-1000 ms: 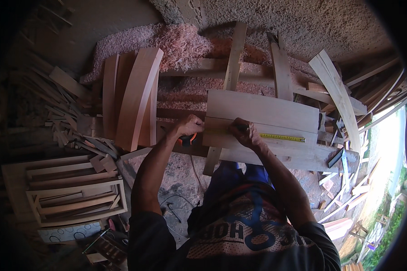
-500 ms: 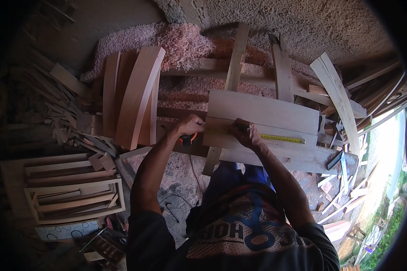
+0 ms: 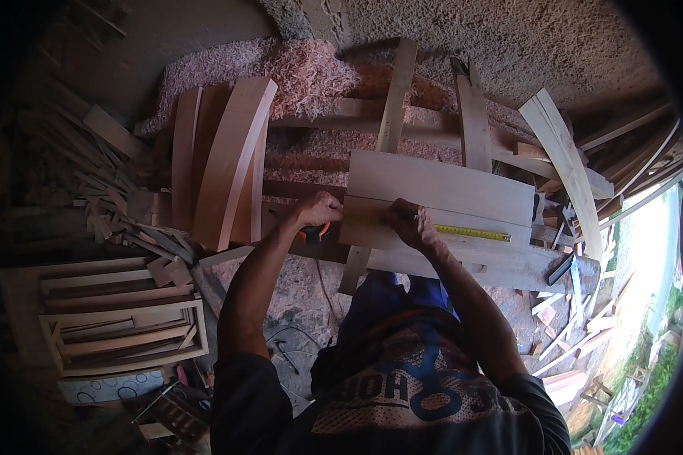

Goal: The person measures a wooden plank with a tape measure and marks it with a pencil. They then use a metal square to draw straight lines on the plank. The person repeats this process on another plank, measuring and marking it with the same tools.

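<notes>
My left hand (image 3: 320,210) is closed at the left edge of a pale wooden board (image 3: 440,174), gripping an orange-and-black tape measure (image 3: 312,232). Its yellow tape (image 3: 472,231) lies across the boards toward the right, seen beyond my other hand. My right hand (image 3: 407,220) rests on the tape with fingers curled round something small and dark that I cannot make out. The pale boards lie flat across a beam (image 3: 357,269), with a seam between them and a small notch near the lower right.
Curved planks (image 3: 228,167) lean at the left, another curved piece (image 3: 554,136) at the right. Pink shavings (image 3: 307,76) pile against a rough wall. Wooden frames (image 3: 121,318) and offcuts (image 3: 114,174) lie at the far left. Cables (image 3: 296,349) cross the floor. Bright daylight shows at the right rim.
</notes>
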Action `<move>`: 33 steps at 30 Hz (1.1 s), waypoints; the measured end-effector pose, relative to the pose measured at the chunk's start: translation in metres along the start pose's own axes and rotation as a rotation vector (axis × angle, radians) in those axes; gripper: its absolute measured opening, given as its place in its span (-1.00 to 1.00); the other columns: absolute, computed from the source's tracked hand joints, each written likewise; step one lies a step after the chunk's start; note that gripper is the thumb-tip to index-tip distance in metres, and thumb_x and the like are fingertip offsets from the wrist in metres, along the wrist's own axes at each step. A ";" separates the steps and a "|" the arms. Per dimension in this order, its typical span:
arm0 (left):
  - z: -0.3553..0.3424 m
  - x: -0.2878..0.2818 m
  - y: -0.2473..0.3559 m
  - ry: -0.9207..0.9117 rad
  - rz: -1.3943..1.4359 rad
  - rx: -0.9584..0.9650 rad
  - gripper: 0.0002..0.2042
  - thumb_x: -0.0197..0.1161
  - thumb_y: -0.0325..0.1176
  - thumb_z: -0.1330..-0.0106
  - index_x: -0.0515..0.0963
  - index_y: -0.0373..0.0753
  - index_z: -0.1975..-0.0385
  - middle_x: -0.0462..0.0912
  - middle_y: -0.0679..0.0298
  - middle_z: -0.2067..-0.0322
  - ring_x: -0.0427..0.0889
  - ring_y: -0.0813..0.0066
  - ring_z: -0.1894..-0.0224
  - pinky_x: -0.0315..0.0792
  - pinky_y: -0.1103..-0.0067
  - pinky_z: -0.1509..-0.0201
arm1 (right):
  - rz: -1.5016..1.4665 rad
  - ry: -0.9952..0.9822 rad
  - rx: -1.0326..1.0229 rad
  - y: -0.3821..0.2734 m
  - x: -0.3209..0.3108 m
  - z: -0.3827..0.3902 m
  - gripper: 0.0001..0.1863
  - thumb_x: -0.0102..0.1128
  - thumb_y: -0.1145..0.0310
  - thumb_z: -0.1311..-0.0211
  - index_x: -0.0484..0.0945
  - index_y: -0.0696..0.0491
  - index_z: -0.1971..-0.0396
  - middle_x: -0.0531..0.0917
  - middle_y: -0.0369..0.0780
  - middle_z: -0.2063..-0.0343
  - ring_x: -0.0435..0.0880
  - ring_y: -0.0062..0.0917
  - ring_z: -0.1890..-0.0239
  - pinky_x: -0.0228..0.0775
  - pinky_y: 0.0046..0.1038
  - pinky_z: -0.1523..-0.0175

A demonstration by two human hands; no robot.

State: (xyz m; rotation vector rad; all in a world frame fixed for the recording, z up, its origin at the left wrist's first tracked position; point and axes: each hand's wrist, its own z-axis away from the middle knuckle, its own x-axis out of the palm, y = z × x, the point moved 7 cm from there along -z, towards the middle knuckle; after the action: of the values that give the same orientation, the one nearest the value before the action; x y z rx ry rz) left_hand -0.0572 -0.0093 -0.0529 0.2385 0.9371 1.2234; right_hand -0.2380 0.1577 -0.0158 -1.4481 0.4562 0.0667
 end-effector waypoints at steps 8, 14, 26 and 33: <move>-0.004 -0.002 -0.002 0.008 -0.041 -0.011 -0.70 0.32 -0.18 -0.19 0.73 -0.25 0.22 0.70 0.21 0.50 0.64 0.56 0.41 0.50 0.45 0.27 | -0.172 0.036 -0.055 0.006 -0.007 0.003 -0.90 0.23 0.42 -0.34 0.63 0.09 0.21 0.74 -0.15 0.38 0.78 -0.43 0.31 0.59 -0.37 0.19; 0.000 0.001 -0.008 0.019 0.022 0.046 -0.77 0.33 -0.26 -0.23 0.72 -0.30 0.29 0.71 0.33 0.49 0.61 0.64 0.42 0.48 0.52 0.31 | 0.521 0.154 -0.120 -0.033 -0.055 0.060 -0.78 0.19 0.43 -0.28 0.59 0.00 0.08 0.67 -0.20 0.21 0.63 -0.22 0.05 0.41 -0.18 -0.04; 0.025 0.005 0.033 -0.011 -0.057 0.110 -0.75 0.30 -0.25 -0.35 0.67 -0.37 0.34 0.60 0.31 0.56 0.53 0.64 0.47 0.43 0.52 0.38 | 0.712 0.249 -0.177 0.013 -0.091 0.126 -0.67 0.24 0.41 -0.07 0.53 -0.05 0.11 0.55 -0.20 0.23 0.58 -0.22 0.05 0.31 -0.19 -0.13; 0.003 0.059 0.131 -0.037 -0.157 0.136 -0.63 0.27 -0.11 -0.39 0.59 -0.36 0.44 0.46 0.19 0.64 0.43 0.50 0.56 0.34 0.41 0.43 | 0.613 0.244 -0.052 0.009 -0.196 0.176 -0.72 0.24 0.49 -0.11 0.52 -0.09 0.16 0.59 -0.26 0.27 0.65 -0.29 0.15 0.34 -0.20 -0.07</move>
State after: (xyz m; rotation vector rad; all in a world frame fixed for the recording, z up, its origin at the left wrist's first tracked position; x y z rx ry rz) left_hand -0.1442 0.0913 0.0019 0.2891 0.9889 1.0098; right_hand -0.3735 0.3733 0.0519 -1.3269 1.0945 0.3964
